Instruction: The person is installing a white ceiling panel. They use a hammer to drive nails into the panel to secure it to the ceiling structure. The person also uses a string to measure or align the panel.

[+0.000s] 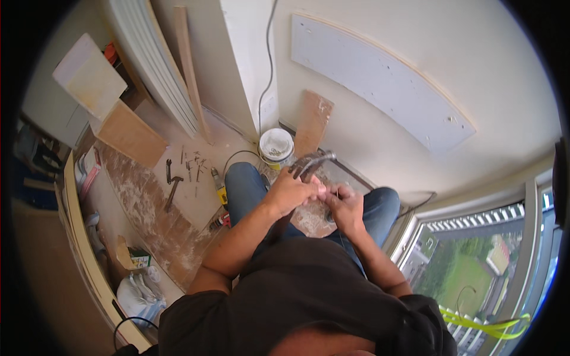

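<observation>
Metal hammer (310,163) in curled left hand (290,193).

Two bare hands (290,193) (347,206), two blue denim-covered knees (243,180) (383,204), two dark-headed hammers (310,164) (172,194), one white round plastic bucket (276,157), one long pale rectangular wall panel (380,78) and one yellow-bodied power tool (222,194) are showing.

Pale, plain walls (356,127), meeting at white corner column (242,35). Long whitish panel (380,77) fixed along right-hand wall; brown board (314,117) propped against wall below. White ribbed panels (148,59) and narrow wooden strip (187,59) leaning at upper left. Wood-look floor (142,196) streaked with white dust, paler stretch (208,163) beside it. Lower right: pale-framed window (532,225), green field (463,288) and building (497,255) outside, daylight beyond glass.
</observation>
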Motion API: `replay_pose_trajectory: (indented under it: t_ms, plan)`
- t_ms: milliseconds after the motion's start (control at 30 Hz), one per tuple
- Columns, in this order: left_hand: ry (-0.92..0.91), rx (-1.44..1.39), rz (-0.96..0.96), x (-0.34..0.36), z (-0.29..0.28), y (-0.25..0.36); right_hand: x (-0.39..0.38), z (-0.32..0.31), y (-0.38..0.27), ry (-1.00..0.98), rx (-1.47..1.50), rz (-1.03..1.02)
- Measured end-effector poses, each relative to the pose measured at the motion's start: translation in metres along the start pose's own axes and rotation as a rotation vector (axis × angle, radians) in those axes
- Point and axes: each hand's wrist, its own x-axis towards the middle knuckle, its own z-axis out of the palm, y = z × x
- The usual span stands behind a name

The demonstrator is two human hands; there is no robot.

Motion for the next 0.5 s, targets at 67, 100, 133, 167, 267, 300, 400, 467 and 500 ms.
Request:
replay_pose_trajectory:
  t_ms: [67, 100, 133, 167, 267, 300, 400, 467, 500]
  plan:
    - [0.083, 0.127, 0.047, 0.0, 0.0, -0.008, 0.002, 0.007, -0.001, -0.026, 0.174, 0.036]
    - [0.129, 0.163, 0.093, -0.005, 0.008, 0.001, 0.005, 0.007, -0.003, -0.037, 0.26, 0.042]
    - [0.168, 0.322, 0.184, -0.005, 0.008, -0.002, 0.006, 0.006, -0.006, -0.014, 0.196, 0.024]
    - [0.207, 0.478, 0.28, -0.005, 0.007, -0.006, 0.006, 0.005, -0.009, 0.007, 0.13, 0.007]
    - [0.268, 0.906, 0.383, -0.005, -0.005, -0.006, 0.023, -0.007, -0.013, 0.124, 0.062, 0.021]
    - [0.281, 1.038, 0.387, -0.003, -0.01, -0.003, 0.036, -0.021, -0.013, 0.162, -0.021, 0.038]
    - [0.559, 1.344, 0.26, 0.008, -0.038, 0.0, 0.089, -0.077, 0.012, 0.25, 0.32, 0.118]
    - [0.738, 1.527, 0.363, 0.032, -0.094, -0.033, 0.125, -0.109, 0.026, 0.258, 0.35, 0.039]
    - [0.788, 1.535, 0.411, 0.042, -0.123, -0.048, 0.142, -0.123, 0.032, 0.273, 0.371, 0.046]
